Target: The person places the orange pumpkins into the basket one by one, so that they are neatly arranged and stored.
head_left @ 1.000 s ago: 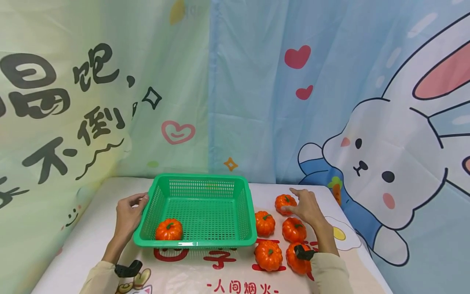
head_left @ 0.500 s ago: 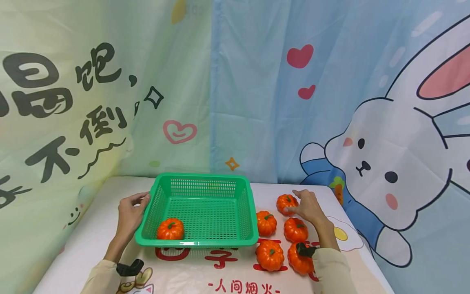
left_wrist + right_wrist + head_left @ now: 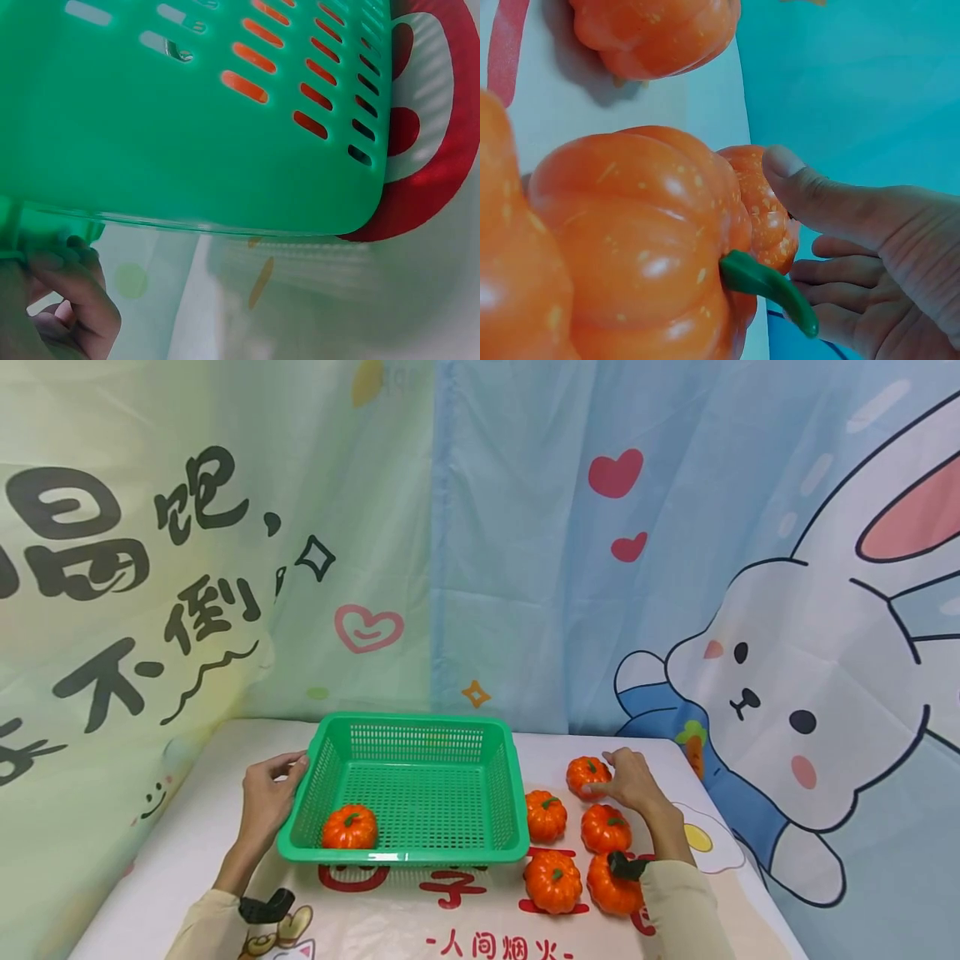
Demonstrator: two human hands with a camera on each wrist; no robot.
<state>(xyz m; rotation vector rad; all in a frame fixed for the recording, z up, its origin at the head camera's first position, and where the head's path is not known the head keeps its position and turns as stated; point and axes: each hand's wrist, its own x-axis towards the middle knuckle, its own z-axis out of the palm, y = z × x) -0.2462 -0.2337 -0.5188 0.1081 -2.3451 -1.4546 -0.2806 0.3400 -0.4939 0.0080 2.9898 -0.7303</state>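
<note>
A green plastic basket stands on the table with one small orange pumpkin in its near left corner. My left hand pinches the basket's left rim; in the left wrist view the curled fingers show under the rim, and orange shows through the wall slots. To the right of the basket, my right hand holds the farthest pumpkin between thumb and fingers. That pumpkin still sits on the table. In the right wrist view the thumb overlaps it, partly hidden behind a nearer pumpkin with a green stem.
Several more pumpkins lie right of the basket: one by its wall, one just nearer than my right hand, and a front pair, left and right. A printed curtain hangs behind the table's back edge.
The head view has shifted slightly, so everything sits a little farther right. Both hands keep their places at the basket rim and the far pumpkin; the right fingertips sit slightly farther right of its middle.
</note>
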